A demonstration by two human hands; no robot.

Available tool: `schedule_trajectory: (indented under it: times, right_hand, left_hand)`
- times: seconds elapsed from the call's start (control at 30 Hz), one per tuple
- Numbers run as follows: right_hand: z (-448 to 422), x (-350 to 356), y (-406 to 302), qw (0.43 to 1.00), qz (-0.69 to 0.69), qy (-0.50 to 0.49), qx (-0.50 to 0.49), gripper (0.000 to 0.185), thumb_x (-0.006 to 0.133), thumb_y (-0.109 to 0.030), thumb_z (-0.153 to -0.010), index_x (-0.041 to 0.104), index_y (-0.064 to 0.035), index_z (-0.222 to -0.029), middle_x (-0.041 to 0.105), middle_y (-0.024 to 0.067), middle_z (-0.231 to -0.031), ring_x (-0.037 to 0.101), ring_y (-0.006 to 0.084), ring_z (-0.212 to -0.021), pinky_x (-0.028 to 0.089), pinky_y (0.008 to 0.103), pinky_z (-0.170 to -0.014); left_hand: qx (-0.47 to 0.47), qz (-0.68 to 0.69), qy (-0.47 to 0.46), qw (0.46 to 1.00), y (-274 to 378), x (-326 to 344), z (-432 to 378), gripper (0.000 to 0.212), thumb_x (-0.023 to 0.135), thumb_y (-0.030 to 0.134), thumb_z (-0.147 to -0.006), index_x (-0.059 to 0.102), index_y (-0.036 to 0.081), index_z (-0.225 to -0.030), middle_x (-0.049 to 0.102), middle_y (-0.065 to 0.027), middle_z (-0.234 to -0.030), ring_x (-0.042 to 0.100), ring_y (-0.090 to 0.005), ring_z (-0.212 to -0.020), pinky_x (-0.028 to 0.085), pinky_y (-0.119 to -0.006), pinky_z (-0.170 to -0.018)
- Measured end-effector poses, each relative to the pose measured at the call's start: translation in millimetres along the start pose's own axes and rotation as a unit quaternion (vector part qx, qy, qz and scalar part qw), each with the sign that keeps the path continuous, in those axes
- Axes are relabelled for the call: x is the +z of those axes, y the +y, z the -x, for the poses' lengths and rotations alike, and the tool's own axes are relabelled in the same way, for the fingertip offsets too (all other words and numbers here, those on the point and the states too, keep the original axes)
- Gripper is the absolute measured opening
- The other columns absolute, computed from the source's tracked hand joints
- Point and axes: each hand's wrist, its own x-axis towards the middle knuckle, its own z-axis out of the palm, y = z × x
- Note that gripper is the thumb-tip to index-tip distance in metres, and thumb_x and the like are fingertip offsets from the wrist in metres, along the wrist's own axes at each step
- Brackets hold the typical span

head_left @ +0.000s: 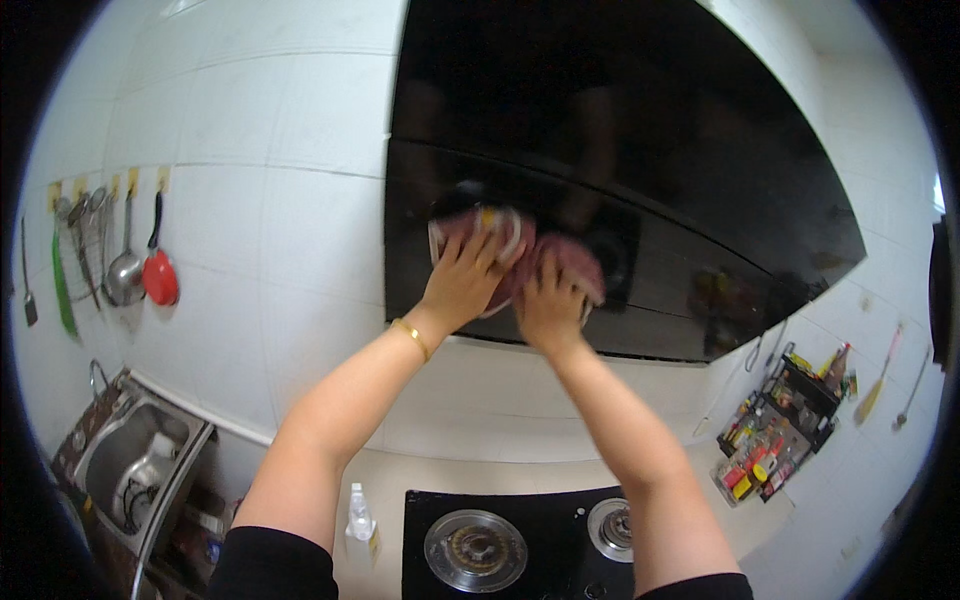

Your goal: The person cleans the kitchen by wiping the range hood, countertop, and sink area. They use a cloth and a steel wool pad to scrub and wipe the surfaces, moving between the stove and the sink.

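Both arms reach up and forward to the glossy black front panel of a range hood (pixel 615 172). Beneath my left hand (pixel 466 285) lies a dark pink cloth (pixel 517 225) with white edging and a yellow patch, held against the lower part of the panel. My right hand (pixel 551 307) presses more of the pink cloth close beside it, fingers spread over the fabric. Whether this is one bunched cloth or two pieces, I cannot tell. Slight blur covers hands and cloth. A gold bracelet circles my left wrist.
Below stands a black gas hob (pixel 540 517) with metal burners. A white spray bottle (pixel 362 529) is left of it. A steel sink (pixel 135 465) sits at far left, under hanging utensils and a red pan (pixel 160 277). At right is a black condiment rack (pixel 787 420).
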Motion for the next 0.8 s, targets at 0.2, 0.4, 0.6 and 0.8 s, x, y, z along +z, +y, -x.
schedule_trajectory:
  times: [0.2,0.4,0.6,0.8]
  right_hand:
    - [-9,-27,44,0.985,-0.154,0.033,0.071,0.084,0.055,-0.058,-0.074,0.034,-0.0006,-0.132,0.02,0.026,-0.141,0.029,0.051,-0.119,0.024,0.063,-0.093]
    - [-41,-42,112,0.991,-0.052,0.118,-0.028,0.07,0.061,-0.044,-0.073,0.044,-0.0071,-0.129,0.025,0.0199,-0.141,0.033,0.0443,-0.119,0.029,0.0618,-0.088]
    - [24,-37,230,0.989,-0.049,0.141,-0.02,0.069,0.064,-0.042,-0.071,0.044,-0.0105,-0.129,0.027,0.0149,-0.142,0.037,0.0408,-0.116,0.033,0.0583,-0.087]
    - [113,-21,372,0.992,-0.054,0.096,0.061,0.071,0.063,-0.043,-0.072,0.04,-0.0136,-0.133,0.025,0.0134,-0.143,0.033,0.0411,-0.12,0.029,0.061,-0.09]
  left_hand:
    - [-0.06,-0.051,0.01,0.997,26,2,-53,0.049,0.05,0.028,-0.079,0.044,0.012,-0.124,0.04,-0.0179,-0.129,0.037,-0.0418,-0.116,0.031,-0.059,-0.086]
    - [-0.049,-0.029,0.161,0.985,36,-2,-122,0.079,0.056,0.035,-0.078,0.015,0.009,-0.141,0.018,-0.0213,-0.143,0.022,-0.0473,-0.126,0.015,-0.063,-0.099]
    - [0.011,-0.028,0.117,0.993,144,20,-178,0.088,0.055,0.033,-0.08,-0.001,0.008,-0.143,0.008,-0.0232,-0.145,0.016,-0.05,-0.127,0.011,-0.065,-0.099]
    - [0.036,-0.017,0.096,0.995,299,61,-250,0.075,0.056,0.036,-0.078,0.021,0.015,-0.14,0.023,-0.0166,-0.143,0.023,-0.0397,-0.129,0.017,-0.061,-0.099]
